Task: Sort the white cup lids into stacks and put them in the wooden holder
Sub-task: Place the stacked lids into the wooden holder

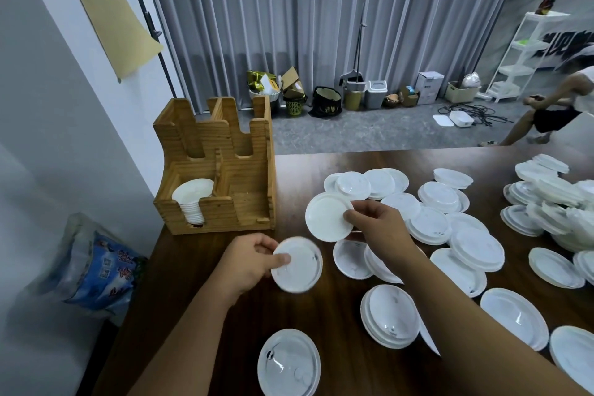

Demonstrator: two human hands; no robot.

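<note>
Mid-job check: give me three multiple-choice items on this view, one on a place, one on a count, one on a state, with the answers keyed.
1. Where in the wooden holder does the stack of lids sit?
A. front left compartment
B. front right compartment
C. back right slot

2. How many of the person's hands hold a lid?
A. none
B. one
C. two

3. How is the lid in the right hand held?
A. flat on the table
B. raised and tilted, pinched at its rim
C. pressed into the holder

Answers: 1 A, the white stack shows through the front left opening while the compartment beside it looks empty. 2 C, the left hand pinches a lid and the right hand pinches another lid. 3 B, it is up off the dark table, its face turned towards the camera.
</note>
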